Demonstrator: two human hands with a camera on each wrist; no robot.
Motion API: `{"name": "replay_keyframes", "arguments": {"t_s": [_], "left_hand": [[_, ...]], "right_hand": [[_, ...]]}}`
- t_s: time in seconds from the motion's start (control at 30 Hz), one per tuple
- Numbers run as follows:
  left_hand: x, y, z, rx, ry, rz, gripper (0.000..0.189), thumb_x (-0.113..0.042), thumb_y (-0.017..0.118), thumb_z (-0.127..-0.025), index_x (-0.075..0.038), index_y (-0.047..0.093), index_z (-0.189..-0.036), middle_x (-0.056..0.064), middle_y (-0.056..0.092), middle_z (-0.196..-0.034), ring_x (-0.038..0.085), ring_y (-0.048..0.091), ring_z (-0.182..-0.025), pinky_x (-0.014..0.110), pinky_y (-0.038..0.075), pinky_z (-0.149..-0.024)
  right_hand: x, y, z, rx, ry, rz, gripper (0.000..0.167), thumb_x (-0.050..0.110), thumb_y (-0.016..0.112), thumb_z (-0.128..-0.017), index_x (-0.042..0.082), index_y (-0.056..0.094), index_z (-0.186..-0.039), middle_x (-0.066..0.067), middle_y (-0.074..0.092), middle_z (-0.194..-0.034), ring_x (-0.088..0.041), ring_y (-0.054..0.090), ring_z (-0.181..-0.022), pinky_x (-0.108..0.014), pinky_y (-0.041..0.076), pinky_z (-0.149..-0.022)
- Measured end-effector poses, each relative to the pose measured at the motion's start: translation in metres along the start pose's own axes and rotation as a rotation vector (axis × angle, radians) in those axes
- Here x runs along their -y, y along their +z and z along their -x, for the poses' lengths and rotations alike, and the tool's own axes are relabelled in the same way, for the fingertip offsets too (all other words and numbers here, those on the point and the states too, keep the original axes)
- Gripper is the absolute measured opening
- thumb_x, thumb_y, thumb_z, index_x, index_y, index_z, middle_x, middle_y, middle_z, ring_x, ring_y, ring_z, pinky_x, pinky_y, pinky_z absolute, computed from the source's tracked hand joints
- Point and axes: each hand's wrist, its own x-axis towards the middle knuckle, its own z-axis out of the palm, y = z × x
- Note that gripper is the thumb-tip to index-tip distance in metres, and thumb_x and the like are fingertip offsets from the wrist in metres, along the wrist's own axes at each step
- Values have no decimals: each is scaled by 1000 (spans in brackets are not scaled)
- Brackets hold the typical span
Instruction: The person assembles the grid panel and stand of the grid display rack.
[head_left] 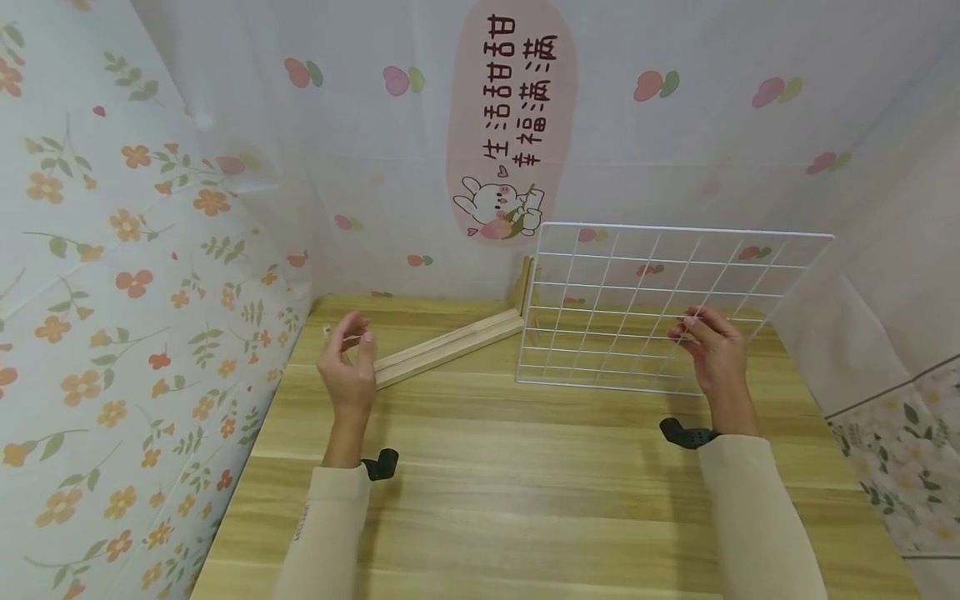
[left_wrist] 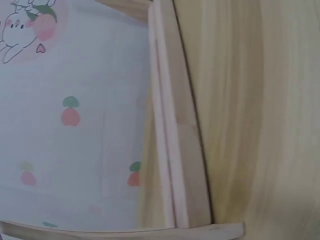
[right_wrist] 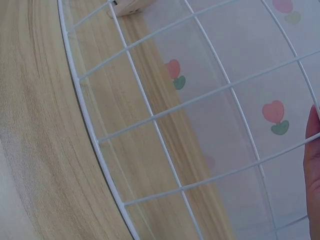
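Observation:
A white wire grid panel (head_left: 637,312) stands tilted on the right side of the table, its lower edge at the wood surface. My right hand (head_left: 720,354) pinches its wires right of the middle; in the right wrist view a finger (right_wrist: 312,175) shows at the panel's edge of view. A pale wooden stand (head_left: 450,346) runs diagonally, with a grooved rail (left_wrist: 180,150) and an end upright (left_wrist: 210,231). At its left end is my left hand (head_left: 348,371), fingers loosely curved, thumb apart from them. It covers part of that end and holds nothing visible.
The wood-grain table (head_left: 525,492) meets a printed cloth (head_left: 360,167) at the back. Floral cloth (head_left: 135,283) hangs on the left and more cloth on the right. The panel's left edge overlaps the stand's right upright (head_left: 522,283). Black wrist cameras (head_left: 382,464) sit on both wrists.

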Motion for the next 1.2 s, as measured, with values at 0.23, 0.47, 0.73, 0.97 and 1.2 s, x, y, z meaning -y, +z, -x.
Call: {"name": "replay_keyframes", "arguments": {"t_s": [0.23, 0.47, 0.73, 0.97, 1.2], "left_hand": [[20, -8, -6, -115, 26, -93, 31, -7, 59, -84, 4, 68, -112, 23, 68, -100, 29, 60, -97, 28, 44, -81], [30, -16, -8, -212, 0, -188, 32, -8, 62, -82, -2, 70, -112, 20, 67, -108, 24, 56, -105, 36, 39, -88], [33, -19, -1, -167, -242, -144, 57, -3, 62, -85, -6, 47, -140, 9, 53, -132, 27, 44, -124, 44, 37, -99], [42, -18, 3, -140, -401, -155, 64, 2, 59, -87, -13, 40, -146, 10, 51, -131, 19, 46, -124, 39, 40, -102], [45, -17, 3, -158, -462, -135, 50, 4, 50, -91, -5, 48, -141, 15, 53, -130, 18, 49, -119, 37, 46, -98]], "right_hand": [[-1, 2, 0, -21, 1, -33, 16, -14, 54, -91, -10, 66, -101, -15, 68, -90, -26, 69, -69, -36, 59, -66], [-1, 1, 0, -10, 7, -33, 16, -14, 54, -91, -10, 67, -102, -16, 69, -90, -27, 70, -69, -36, 59, -65], [-1, 0, 0, -15, -2, -41, 17, -15, 53, -91, -11, 66, -101, -15, 69, -90, -27, 69, -68, -36, 60, -65], [-1, 2, 2, -9, -1, -36, 16, -15, 53, -92, -10, 66, -99, -17, 69, -88, -27, 69, -67, -36, 59, -65], [1, 2, 2, -11, -2, -40, 16, -14, 53, -92, -9, 67, -99, -16, 69, -87, -27, 69, -67, -35, 59, -65]]}}
